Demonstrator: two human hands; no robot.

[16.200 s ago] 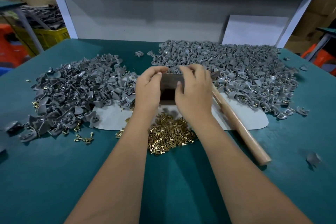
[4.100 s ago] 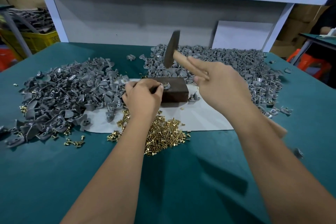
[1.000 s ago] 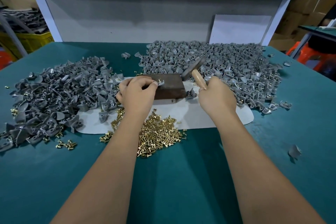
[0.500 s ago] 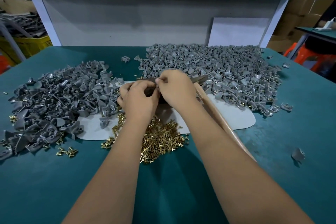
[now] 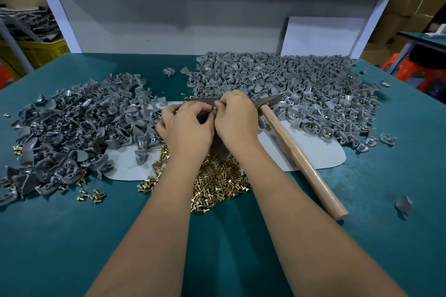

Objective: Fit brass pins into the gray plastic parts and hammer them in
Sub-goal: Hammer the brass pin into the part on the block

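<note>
Your hands (image 5: 212,123) pinch small part together over block; hammer (image 5: 296,149) lies idle; big gray pile (image 5: 301,84) left.

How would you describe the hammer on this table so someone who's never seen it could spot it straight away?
Start at the green table and find the white mat between the two gray piles. The hammer lies across the mat's right part, just right of the right hand, head toward the far pile. Its long pale wooden handle is the only wood among the gray plastic and brass.
</note>
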